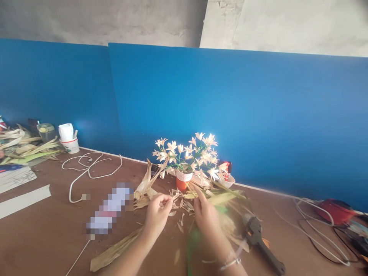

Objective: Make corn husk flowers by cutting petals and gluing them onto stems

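My left hand point(156, 215) is closed in a pinch on a small pale piece of dried husk above the brown table point(43, 234). My right hand point(207, 218) is beside it with fingers together, and a blurred green strip point(192, 245) runs down past its wrist; what it grips is smeared. Just beyond both hands lie dried corn husks point(149, 184) and scraps. Behind them an orange paper cup point(183, 180) holds a bunch of cream husk flowers point(189, 153) on green stems.
A dark glue gun point(258, 237) lies right of my right hand. White cables point(89, 166) loop at left, more cables and a red object point(335, 211) at right. A husk pile point(23, 147), white cup point(69, 143) and paper sheets point(17, 178) sit far left. Blue boards point(230, 115) back the table.
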`<control>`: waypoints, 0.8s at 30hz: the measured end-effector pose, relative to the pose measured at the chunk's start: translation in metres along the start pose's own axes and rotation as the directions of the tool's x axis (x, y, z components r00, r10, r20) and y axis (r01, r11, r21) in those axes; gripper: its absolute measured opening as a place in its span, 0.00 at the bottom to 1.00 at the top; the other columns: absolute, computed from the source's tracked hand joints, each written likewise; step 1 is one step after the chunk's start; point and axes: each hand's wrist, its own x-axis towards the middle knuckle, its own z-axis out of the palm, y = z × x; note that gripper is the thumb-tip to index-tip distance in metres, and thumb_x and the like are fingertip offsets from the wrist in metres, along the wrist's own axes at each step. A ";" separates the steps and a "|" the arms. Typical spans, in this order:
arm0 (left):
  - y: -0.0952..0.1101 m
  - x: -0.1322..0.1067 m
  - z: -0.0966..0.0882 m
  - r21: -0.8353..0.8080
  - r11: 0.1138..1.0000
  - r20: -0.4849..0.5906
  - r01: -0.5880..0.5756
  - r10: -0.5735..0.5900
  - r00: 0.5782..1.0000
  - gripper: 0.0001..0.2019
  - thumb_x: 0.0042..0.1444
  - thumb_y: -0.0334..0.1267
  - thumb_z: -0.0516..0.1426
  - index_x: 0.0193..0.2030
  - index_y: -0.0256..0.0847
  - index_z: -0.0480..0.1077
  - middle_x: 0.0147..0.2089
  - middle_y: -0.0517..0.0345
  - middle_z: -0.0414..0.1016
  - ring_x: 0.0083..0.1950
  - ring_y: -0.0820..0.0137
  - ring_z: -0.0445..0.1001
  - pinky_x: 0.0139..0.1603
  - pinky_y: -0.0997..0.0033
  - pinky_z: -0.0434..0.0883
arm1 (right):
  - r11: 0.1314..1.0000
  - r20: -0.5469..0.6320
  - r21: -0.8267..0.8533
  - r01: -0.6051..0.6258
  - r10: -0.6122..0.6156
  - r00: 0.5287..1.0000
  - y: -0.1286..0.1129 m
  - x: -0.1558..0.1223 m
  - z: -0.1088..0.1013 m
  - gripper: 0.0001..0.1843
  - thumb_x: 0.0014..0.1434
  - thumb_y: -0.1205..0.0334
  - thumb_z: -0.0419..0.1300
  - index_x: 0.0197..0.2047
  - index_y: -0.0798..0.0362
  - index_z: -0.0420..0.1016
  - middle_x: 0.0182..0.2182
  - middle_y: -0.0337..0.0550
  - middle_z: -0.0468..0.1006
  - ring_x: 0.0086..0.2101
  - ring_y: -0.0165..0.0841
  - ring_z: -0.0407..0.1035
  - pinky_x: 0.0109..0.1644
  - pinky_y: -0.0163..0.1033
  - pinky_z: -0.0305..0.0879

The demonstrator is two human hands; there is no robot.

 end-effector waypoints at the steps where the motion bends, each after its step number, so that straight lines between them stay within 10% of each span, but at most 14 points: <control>1: -0.004 0.002 -0.002 0.132 0.984 0.016 -0.123 0.122 0.992 0.09 0.53 0.38 0.55 0.25 0.41 0.72 0.30 0.54 0.74 0.38 0.62 0.71 0.41 0.64 0.65 | 0.998 0.065 0.029 -0.063 0.061 0.996 -0.003 0.000 -0.001 0.17 0.59 0.63 0.49 0.46 0.53 0.74 0.22 0.39 0.71 0.23 0.33 0.64 0.27 0.34 0.55; 7: -0.020 0.001 -0.004 0.624 0.678 0.218 -0.388 0.326 0.920 0.10 0.49 0.25 0.57 0.22 0.42 0.74 0.42 0.50 0.75 0.48 0.55 0.69 0.45 0.53 0.63 | 0.973 0.356 0.079 -0.218 0.177 0.918 -0.015 -0.014 0.004 0.13 0.38 0.73 0.57 0.12 0.51 0.58 0.12 0.31 0.56 0.17 0.26 0.49 0.22 0.34 0.42; 18: -0.019 -0.003 -0.004 0.622 0.634 0.307 -0.459 0.341 0.888 0.10 0.45 0.22 0.58 0.30 0.40 0.75 0.45 0.48 0.72 0.52 0.52 0.66 0.48 0.50 0.64 | 0.870 0.477 0.264 -0.417 0.258 0.840 -0.011 -0.014 0.013 0.11 0.37 0.71 0.58 0.11 0.52 0.61 0.11 0.31 0.54 0.18 0.25 0.47 0.22 0.34 0.41; 24: -0.008 -0.006 -0.002 0.439 0.591 0.346 -0.677 0.584 0.734 0.18 0.52 0.20 0.51 0.42 0.46 0.73 0.48 0.53 0.72 0.55 0.59 0.65 0.54 0.56 0.64 | 0.704 0.598 0.455 -0.545 0.212 0.773 -0.017 -0.002 -0.005 0.10 0.42 0.67 0.58 0.13 0.54 0.63 0.12 0.31 0.56 0.18 0.23 0.47 0.21 0.33 0.41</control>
